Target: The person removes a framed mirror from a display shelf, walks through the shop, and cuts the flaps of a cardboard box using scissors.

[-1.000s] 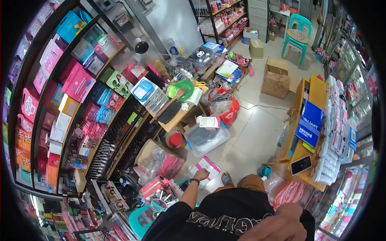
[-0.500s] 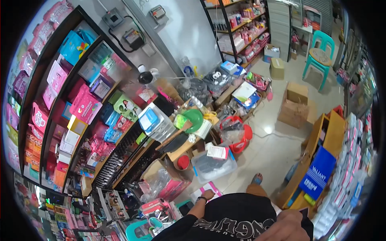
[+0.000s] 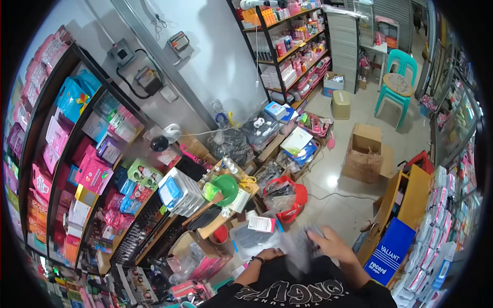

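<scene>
My right hand (image 3: 328, 242) is raised in front of my black shirt, its fingers closed on a blurred greyish object (image 3: 302, 249), perhaps a plastic-wrapped pack. My left hand (image 3: 270, 254), with a dark band at the wrist, is low beside the left edge of that object; its fingers are too small and hidden to read. Just beyond the hands a clear plastic bin (image 3: 251, 240) with blue clips rests on the floor, a white and red box (image 3: 261, 224) on top of it.
Packed shelves (image 3: 77, 190) curve along the left. A wooden desk (image 3: 416, 190) holds a blue record book (image 3: 390, 251) at the right. A red bag (image 3: 294, 201), an open cardboard box (image 3: 363, 161) and a teal chair (image 3: 399, 84) stand farther out on the floor.
My right hand has moved from the lower right to in front of my chest, and a blurred greyish object now shows there. The view has shifted. The phone on the desk is out of sight.
</scene>
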The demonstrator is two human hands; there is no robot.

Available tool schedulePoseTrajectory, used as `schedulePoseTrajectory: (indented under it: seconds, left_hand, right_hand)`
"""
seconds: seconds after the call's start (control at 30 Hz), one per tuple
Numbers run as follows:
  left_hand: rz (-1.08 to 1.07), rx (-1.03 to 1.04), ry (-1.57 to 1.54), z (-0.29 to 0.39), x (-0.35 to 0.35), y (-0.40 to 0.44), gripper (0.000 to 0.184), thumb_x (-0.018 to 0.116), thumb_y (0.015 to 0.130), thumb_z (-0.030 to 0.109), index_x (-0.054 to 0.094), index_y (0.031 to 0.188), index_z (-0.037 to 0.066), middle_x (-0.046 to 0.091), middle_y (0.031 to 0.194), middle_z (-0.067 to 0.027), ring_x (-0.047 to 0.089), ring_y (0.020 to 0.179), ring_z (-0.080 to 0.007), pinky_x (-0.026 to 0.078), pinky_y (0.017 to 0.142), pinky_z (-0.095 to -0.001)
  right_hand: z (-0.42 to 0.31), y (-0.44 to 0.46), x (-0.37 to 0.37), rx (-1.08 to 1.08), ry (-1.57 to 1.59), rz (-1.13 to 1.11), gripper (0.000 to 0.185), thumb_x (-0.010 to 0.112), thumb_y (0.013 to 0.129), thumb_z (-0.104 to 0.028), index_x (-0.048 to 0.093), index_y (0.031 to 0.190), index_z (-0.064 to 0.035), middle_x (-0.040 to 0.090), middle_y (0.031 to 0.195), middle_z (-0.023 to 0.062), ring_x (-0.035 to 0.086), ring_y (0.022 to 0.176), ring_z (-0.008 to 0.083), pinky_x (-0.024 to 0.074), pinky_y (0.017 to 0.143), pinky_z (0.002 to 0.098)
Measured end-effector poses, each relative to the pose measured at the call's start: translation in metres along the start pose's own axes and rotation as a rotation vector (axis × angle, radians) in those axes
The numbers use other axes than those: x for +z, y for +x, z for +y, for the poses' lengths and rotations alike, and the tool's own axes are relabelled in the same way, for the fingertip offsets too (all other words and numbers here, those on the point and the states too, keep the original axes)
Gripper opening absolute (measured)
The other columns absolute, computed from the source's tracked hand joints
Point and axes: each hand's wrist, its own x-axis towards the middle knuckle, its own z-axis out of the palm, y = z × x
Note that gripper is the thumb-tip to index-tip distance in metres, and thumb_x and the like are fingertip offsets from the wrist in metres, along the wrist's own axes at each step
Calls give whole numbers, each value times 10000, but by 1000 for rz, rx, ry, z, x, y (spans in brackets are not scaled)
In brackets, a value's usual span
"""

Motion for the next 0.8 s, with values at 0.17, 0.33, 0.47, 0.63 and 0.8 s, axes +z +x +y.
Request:
schedulePoseTrajectory:
  seconds: [0.17, 0.33, 0.47, 0.63, 0.8]
  left_hand:
    - [20, -73, 122, -34, -19, 13, 493, 520, 836, 481, 711, 988, 53, 708, 1013, -122, 639, 910, -328, 496, 815, -381]
    - [62, -122, 151, -58, -24, 13, 504, 534, 827, 492, 711, 995, 50, 708, 1015, -121, 640, 916, -321, 496, 819, -376]
    - [97, -43, 159, -65, -9, 4, 514, 545, 820, 501, 710, 1000, 48, 707, 1017, -120, 640, 920, -315, 496, 822, -372]
    - [470, 588, 247, -74, -9, -6, 528, 559, 810, 511, 710, 1006, 45, 707, 1019, -120, 640, 926, -308, 497, 826, -367]
    - [252, 216, 187, -73, -21, 13, 538, 573, 800, 515, 705, 1027, 45, 703, 1046, -121, 638, 938, -306, 496, 833, -367]
  right_hand:
    - [17, 3, 0, -251, 381, 142, 369, 598, 877, -152, 573, 1207, 10, 646, 1154, 112, 592, 1013, 196, 446, 912, 291]
    - [-38, -11, 19, -806, 995, -311, 549, 581, 880, -141, 440, 1406, -73, 506, 1408, 128, 469, 1296, 293, 329, 1097, 496]
    - [-49, -12, 27, -713, 507, -665, 457, 439, 979, -250, 484, 1402, -83, 312, 1540, 172, 272, 1426, 363, 221, 1138, 548]
    - [-141, -40, 92, -985, 943, -910, 609, 626, 888, -409, 552, 1289, 43, 416, 1412, 262, 486, 1214, 356, 394, 1006, 466]
    - [-154, -23, 93, -807, 639, -1066, 652, 688, 868, -406, 551, 1291, 72, 436, 1346, 287, 511, 1133, 398, 415, 979, 480]
